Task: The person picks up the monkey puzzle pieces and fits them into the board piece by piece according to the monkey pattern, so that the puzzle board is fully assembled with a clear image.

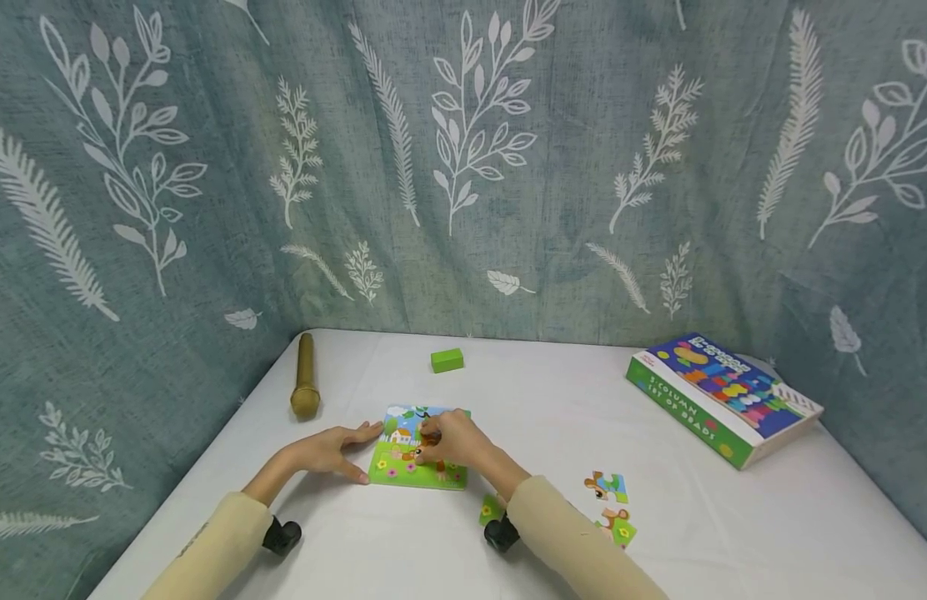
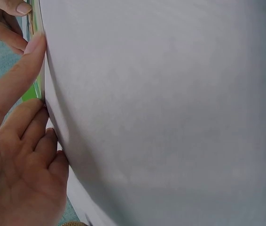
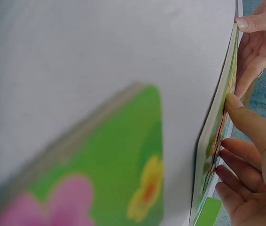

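A jigsaw puzzle board [image 1: 411, 475] lies flat on the white table, printed with a house, grass, flowers and a brown animal. At its left side, my left hand [image 1: 330, 450] touches the edge with spread thumb and forefinger. Over the board's middle is my right hand [image 1: 459, 437], its thumb and fingertips resting on the picture and hiding part of it. No raised piece shows between them in the right wrist view. A loose puzzle piece [image 3: 119, 150], green with flowers, appears large there. Two more loose pieces, one with an animal's face [image 1: 608, 487] and one green [image 1: 621, 529], lie to the right.
A gold microphone-shaped object [image 1: 305, 387] lies at the table's left edge. Behind the board sits a small green block [image 1: 447, 360]. A bead-set box [image 1: 722, 396] lies at the back right. Patterned curtain [image 1: 463, 167] hangs behind and beside the table.
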A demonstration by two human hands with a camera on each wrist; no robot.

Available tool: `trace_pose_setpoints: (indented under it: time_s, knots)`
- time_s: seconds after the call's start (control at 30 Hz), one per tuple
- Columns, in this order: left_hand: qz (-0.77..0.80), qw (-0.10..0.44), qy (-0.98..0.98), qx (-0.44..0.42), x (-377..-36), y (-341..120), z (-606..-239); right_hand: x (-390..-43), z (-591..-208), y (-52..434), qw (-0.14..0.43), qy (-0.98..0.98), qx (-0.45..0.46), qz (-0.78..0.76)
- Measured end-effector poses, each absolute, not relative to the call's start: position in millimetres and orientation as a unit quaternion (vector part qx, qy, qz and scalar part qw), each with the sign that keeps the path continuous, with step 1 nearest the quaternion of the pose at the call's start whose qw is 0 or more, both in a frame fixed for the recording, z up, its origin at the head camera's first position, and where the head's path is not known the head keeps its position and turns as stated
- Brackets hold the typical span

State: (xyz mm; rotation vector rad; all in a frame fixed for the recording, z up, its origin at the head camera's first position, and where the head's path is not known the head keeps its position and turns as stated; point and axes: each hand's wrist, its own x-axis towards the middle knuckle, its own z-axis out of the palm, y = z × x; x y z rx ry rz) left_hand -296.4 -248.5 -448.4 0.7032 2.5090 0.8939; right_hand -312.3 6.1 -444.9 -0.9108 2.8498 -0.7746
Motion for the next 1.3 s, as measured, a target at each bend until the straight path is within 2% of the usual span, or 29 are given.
trace_pose_setpoints:
  time_s: [0.3, 0.7, 1.1, 1.3]
  knots:
    - [0.313, 0.188, 0.896, 0.251, -296.3, -249.0, -451.7, -313.8, -448.9, 13.7, 0.048, 0.909, -0.321, -0.261]
    - [0.317, 0.19, 0.895, 0.251, -296.2, -248.2, -450.4, -309.5, -438.2, 29.6, 0.02, 0.905, -0.331, -0.265]
    - [0.318, 0.189, 0.893, 0.255, -297.8, -247.5, -449.7, -312.7, -439.0, 40.7, 0.055, 0.915, -0.312, -0.251]
    - [0.317, 0.187, 0.895, 0.25, -298.0, -248.6, -451.4, -311.9, -434.1, 46.7, 0.048, 0.905, -0.335, -0.259]
